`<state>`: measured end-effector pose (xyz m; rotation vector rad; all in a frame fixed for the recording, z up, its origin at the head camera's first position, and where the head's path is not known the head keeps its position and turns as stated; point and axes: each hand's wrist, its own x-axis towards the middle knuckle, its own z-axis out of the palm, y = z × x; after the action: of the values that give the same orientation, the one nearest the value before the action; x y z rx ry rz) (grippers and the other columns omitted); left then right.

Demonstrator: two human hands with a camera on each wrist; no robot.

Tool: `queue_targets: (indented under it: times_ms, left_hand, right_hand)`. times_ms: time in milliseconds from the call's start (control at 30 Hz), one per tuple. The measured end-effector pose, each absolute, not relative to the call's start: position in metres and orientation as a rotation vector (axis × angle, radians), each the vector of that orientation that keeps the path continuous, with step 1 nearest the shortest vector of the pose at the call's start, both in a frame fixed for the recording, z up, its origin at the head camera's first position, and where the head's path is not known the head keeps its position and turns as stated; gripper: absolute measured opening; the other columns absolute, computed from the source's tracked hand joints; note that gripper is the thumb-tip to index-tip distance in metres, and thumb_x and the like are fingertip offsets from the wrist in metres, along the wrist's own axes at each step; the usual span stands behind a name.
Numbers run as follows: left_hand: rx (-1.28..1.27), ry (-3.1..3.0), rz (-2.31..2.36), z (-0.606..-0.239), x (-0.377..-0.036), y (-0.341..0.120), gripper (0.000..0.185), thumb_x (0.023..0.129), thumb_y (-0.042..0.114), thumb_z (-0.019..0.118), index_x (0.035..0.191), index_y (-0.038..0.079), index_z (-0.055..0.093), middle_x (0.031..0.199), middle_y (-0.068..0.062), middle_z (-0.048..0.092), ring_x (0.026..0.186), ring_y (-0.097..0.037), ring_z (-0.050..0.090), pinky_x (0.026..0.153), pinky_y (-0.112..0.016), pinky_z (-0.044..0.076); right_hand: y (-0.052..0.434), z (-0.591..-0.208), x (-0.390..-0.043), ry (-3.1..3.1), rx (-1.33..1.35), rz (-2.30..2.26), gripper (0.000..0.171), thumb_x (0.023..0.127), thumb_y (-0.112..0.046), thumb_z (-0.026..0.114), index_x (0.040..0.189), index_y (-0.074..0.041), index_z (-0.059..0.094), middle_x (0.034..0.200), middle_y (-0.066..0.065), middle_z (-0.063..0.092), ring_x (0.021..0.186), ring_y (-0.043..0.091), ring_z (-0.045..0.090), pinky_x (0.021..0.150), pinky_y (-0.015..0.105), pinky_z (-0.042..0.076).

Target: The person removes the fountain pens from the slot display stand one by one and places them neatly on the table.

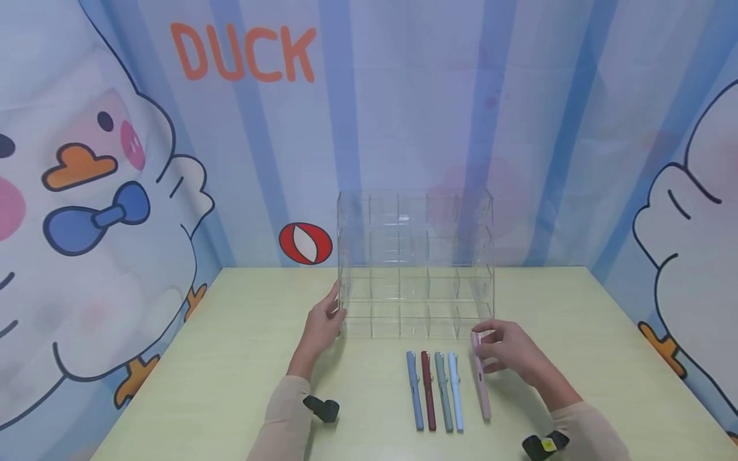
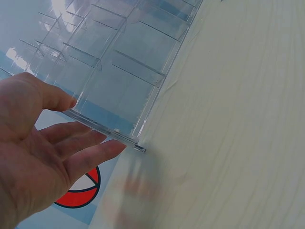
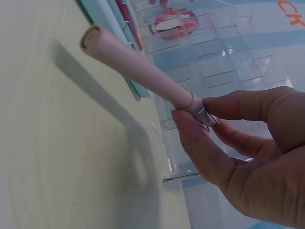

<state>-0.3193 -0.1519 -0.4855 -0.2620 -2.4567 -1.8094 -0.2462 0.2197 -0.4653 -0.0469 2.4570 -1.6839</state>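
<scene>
In the head view my right hand [image 1: 510, 349] pinches a pale pink pen [image 1: 482, 384]. Close up in the right wrist view, thumb and fingertips hold this pen [image 3: 138, 71] near its metal clip, and its other end is raised off the table. My left hand [image 1: 323, 326] grips the left side panel of a clear acrylic rack [image 1: 415, 307] divided into small compartments. The left wrist view shows the thumb on one side of that panel and the fingers on the other. A row of pens lies before the rack: blue [image 1: 415, 390], dark red [image 1: 428, 390], green [image 1: 444, 392] and light blue [image 1: 456, 392].
The rack stands upright on a pale wood-grain table [image 1: 369, 410]. Behind it and along both sides hangs a blue striped curtain [image 1: 403, 115] printed with cartoon ducks. Small black wrist cameras sit on the left sleeve [image 1: 285, 416] and the right sleeve [image 1: 594, 432].
</scene>
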Motion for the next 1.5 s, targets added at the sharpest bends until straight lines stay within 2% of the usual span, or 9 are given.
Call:
queue_targets:
  times_ms: [300,567,733,1267,1500]
  left_hand:
    - [-0.277,-2.451,-1.803,-0.488,-0.32,-0.152,0.066,0.101,0.008,0.054,0.159,0.026,0.028,0.15,-0.024,0.043,0.129,-0.041,0.052,0.072,-0.046,0.058]
    - [-0.259,-2.455,-1.813,-0.487,-0.32,-0.152,0.066,0.102,0.009,0.053,0.159,0.028,0.028,0.152,-0.021,0.042,0.13,-0.041,0.051,0.079,-0.048,0.058]
    - [-0.271,-2.457,-1.811,-0.487,-0.319,-0.152,0.066,0.101,0.008,0.054,0.159,0.025,0.028,0.151,-0.024,0.041,0.13,-0.042,0.051,0.074,-0.048,0.058]
    - [-0.262,-2.458,-1.816,-0.485,-0.321,-0.152,0.067,0.101,0.008,0.053,0.159,0.03,0.028,0.152,-0.022,0.041,0.13,-0.04,0.051,0.078,-0.049,0.057]
    - [-0.277,-2.461,-1.796,-0.488,-0.322,-0.153,0.067,0.101,0.007,0.054,0.159,0.029,0.028,0.151,-0.024,0.042,0.129,-0.041,0.051,0.073,-0.047,0.058]
  right_hand:
    - [0.216,-0.476,-0.247,2.435,0.026,-1.625,0.043,0.086,0.004,0.067,0.126,0.012,0.053,0.099,0.021,0.059,0.074,0.027,0.068,0.067,0.042,0.06]
    - [0.211,-0.479,-0.245,2.451,0.05,-1.586,0.044,0.083,0.003,0.068,0.123,0.013,0.055,0.095,0.02,0.063,0.068,0.026,0.069,0.064,0.041,0.059]
    - [0.207,-0.482,-0.244,2.484,0.068,-1.546,0.041,0.08,0.003,0.069,0.118,0.015,0.058,0.091,0.017,0.066,0.067,0.025,0.069,0.063,0.04,0.059]
    - [0.2,-0.487,-0.244,2.547,0.059,-1.515,0.039,0.079,0.009,0.07,0.116,0.019,0.062,0.099,0.019,0.067,0.077,0.023,0.069,0.067,0.036,0.059]
    - [0.196,-0.486,-0.243,2.576,0.056,-1.463,0.04,0.078,0.008,0.071,0.115,0.019,0.062,0.1,0.019,0.067,0.079,0.023,0.067,0.068,0.036,0.059]
